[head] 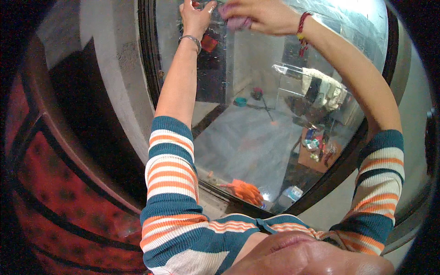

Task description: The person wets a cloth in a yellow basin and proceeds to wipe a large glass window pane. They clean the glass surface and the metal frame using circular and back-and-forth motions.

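A large pane of window glass (247, 137) in a dark frame fills the middle of the head view, showing drops or specks in its upper part. Near the top edge my right hand (264, 17) presses a pinkish-purple cloth (239, 21) against the glass, slightly blurred. To its left, my left hand (197, 17) is raised at the pane with thumb and fingers apart and nothing visible between them; its fingertips are partly cut off by the picture's edge. Orange rubber gloves (245, 192) lie at the bottom of the window, away from both hands.
The dark window frame (147, 51) runs down the left beside a grey wall. A red surface with dark curved bars (68, 172) is at lower left. Through or in the glass appear a teal bowl (240, 101), a rack with cloths (323, 86) and a low table (309, 156) with small items.
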`<state>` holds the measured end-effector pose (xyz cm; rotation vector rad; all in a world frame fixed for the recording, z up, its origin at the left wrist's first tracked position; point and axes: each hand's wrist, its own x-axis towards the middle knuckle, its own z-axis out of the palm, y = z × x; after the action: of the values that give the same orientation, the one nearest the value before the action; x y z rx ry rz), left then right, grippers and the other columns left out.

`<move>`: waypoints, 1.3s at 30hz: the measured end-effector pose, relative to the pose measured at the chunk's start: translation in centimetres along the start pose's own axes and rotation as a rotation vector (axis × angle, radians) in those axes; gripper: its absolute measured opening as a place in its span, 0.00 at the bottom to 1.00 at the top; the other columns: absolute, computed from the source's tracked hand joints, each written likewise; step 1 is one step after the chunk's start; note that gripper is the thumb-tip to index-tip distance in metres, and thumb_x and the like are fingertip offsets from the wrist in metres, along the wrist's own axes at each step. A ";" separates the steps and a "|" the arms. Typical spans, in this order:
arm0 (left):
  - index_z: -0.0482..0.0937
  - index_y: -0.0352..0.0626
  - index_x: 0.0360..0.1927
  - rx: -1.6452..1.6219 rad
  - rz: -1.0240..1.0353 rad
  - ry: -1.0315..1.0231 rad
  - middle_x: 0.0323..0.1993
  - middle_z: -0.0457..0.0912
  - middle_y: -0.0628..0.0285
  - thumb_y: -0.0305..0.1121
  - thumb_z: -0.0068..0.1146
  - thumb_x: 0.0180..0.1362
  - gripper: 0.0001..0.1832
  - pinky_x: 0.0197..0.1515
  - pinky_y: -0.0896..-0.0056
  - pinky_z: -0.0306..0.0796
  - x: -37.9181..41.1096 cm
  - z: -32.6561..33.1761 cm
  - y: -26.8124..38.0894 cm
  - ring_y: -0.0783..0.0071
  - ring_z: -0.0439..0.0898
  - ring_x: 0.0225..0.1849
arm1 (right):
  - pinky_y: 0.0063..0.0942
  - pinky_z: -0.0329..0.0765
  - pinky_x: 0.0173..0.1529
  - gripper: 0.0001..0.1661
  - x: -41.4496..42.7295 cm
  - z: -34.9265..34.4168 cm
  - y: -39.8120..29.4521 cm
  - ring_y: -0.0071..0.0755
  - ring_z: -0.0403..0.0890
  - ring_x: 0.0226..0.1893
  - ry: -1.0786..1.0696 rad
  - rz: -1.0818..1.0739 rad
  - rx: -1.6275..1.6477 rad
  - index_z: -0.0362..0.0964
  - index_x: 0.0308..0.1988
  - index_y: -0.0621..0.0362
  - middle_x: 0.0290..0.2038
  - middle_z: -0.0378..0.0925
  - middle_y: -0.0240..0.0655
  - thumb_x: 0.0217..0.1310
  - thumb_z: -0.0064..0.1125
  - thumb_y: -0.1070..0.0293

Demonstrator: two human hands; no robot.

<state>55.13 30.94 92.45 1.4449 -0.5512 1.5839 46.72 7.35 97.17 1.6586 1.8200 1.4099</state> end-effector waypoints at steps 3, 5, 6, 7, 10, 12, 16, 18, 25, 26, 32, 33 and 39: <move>0.76 0.41 0.58 0.203 0.057 0.009 0.54 0.74 0.51 0.29 0.68 0.56 0.25 0.51 0.63 0.73 0.3 -0.6 -0.8 0.62 0.76 0.51 | 0.44 0.72 0.60 0.14 3.0 1.1 5.0 0.49 0.78 0.54 -0.002 -0.016 0.021 0.79 0.47 0.51 0.50 0.79 0.42 0.60 0.58 0.67; 0.73 0.45 0.64 0.296 0.076 -0.082 0.63 0.68 0.47 0.36 0.67 0.58 0.30 0.63 0.55 0.66 -0.7 0.1 0.7 0.52 0.69 0.63 | 0.44 0.73 0.59 0.15 4.2 -0.1 11.1 0.48 0.78 0.54 -0.059 0.105 0.001 0.80 0.47 0.47 0.50 0.80 0.41 0.58 0.59 0.67; 0.71 0.44 0.66 0.412 0.091 -0.107 0.66 0.66 0.46 0.38 0.67 0.59 0.32 0.66 0.54 0.64 -1.0 -1.3 -0.2 0.50 0.67 0.65 | 0.44 0.74 0.56 0.13 5.5 -1.1 10.3 0.47 0.79 0.52 0.092 0.239 -0.220 0.81 0.44 0.48 0.48 0.81 0.40 0.58 0.58 0.67; 0.69 0.44 0.68 0.508 0.117 -0.131 0.69 0.64 0.45 0.40 0.66 0.59 0.34 0.69 0.52 0.61 -1.1 -1.7 -0.3 0.48 0.65 0.68 | 0.43 0.76 0.52 0.12 6.2 -3.3 9.4 0.47 0.80 0.50 0.239 0.378 -0.460 0.82 0.42 0.48 0.46 0.82 0.39 0.57 0.57 0.68; 0.60 0.49 0.76 0.462 0.113 -0.182 0.77 0.55 0.50 0.56 0.50 0.67 0.38 0.76 0.47 0.48 -2.0 -3.7 -2.4 0.53 0.51 0.79 | 0.46 0.75 0.51 0.13 10.7 -0.3 11.6 0.50 0.84 0.41 0.304 0.610 -0.693 0.83 0.39 0.51 0.39 0.83 0.42 0.55 0.59 0.60; 0.61 0.46 0.75 0.441 0.126 -0.180 0.78 0.54 0.48 0.56 0.51 0.67 0.39 0.78 0.56 0.48 -1.4 -5.2 -4.3 0.51 0.51 0.79 | 0.47 0.75 0.52 0.16 13.8 2.4 9.6 0.52 0.84 0.39 0.071 0.633 -0.584 0.83 0.40 0.51 0.39 0.83 0.44 0.53 0.60 0.57; 0.56 0.42 0.76 0.486 0.145 -0.159 0.77 0.54 0.47 0.57 0.49 0.67 0.42 0.77 0.55 0.47 -0.1 -7.5 -8.1 0.51 0.50 0.79 | 0.47 0.78 0.50 0.18 13.4 9.4 4.2 0.52 0.85 0.40 0.098 0.085 -0.275 0.82 0.43 0.55 0.38 0.84 0.47 0.54 0.59 0.60; 0.54 0.42 0.77 0.540 0.124 -0.163 0.78 0.53 0.46 0.59 0.49 0.67 0.43 0.77 0.55 0.47 -0.2 -8.6 -9.5 0.51 0.50 0.79 | 0.45 0.78 0.51 0.17 13.5 8.4 5.3 0.49 0.86 0.40 0.078 0.040 -0.208 0.81 0.45 0.55 0.38 0.85 0.45 0.56 0.57 0.63; 0.52 0.42 0.77 0.563 0.100 -0.202 0.78 0.49 0.39 0.63 0.49 0.66 0.47 0.77 0.52 0.49 -1.6 -9.6 -11.5 0.47 0.48 0.79 | 0.42 0.80 0.41 0.11 14.8 3.0 15.3 0.45 0.86 0.37 0.563 0.428 -0.671 0.81 0.41 0.52 0.34 0.85 0.40 0.60 0.54 0.68; 0.52 0.41 0.77 0.563 0.097 -0.201 0.78 0.49 0.40 0.63 0.49 0.66 0.47 0.77 0.52 0.49 -1.3 -9.6 -11.7 0.47 0.48 0.79 | 0.42 0.80 0.41 0.11 15.8 4.4 15.4 0.46 0.86 0.37 0.550 0.438 -0.637 0.81 0.41 0.52 0.34 0.85 0.40 0.59 0.55 0.67; 0.49 0.42 0.78 0.586 0.062 -0.244 0.79 0.45 0.41 0.65 0.48 0.66 0.49 0.79 0.58 0.44 -0.9 -10.9 -13.4 0.49 0.45 0.80 | 0.45 0.78 0.50 0.12 20.9 16.8 8.8 0.50 0.83 0.46 0.067 0.113 -0.196 0.82 0.42 0.52 0.46 0.83 0.43 0.60 0.58 0.64; 0.49 0.41 0.78 0.569 0.075 -0.227 0.79 0.45 0.41 0.66 0.47 0.66 0.49 0.79 0.57 0.44 -0.8 -10.8 -13.3 0.49 0.45 0.80 | 0.45 0.78 0.51 0.13 21.0 18.3 8.6 0.51 0.82 0.48 0.144 -0.030 -0.157 0.83 0.43 0.52 0.47 0.82 0.43 0.60 0.57 0.63; 0.51 0.43 0.78 0.623 0.132 -0.150 0.78 0.48 0.40 0.66 0.47 0.65 0.48 0.77 0.53 0.48 -2.0 -11.1 -13.8 0.47 0.47 0.79 | 0.43 0.77 0.55 0.20 24.6 12.6 16.2 0.53 0.79 0.48 0.304 0.415 -0.525 0.80 0.52 0.47 0.50 0.80 0.42 0.59 0.60 0.59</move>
<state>60.38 46.17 84.89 2.0337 -0.2417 1.8577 58.72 32.23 113.41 1.6469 1.0997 2.1860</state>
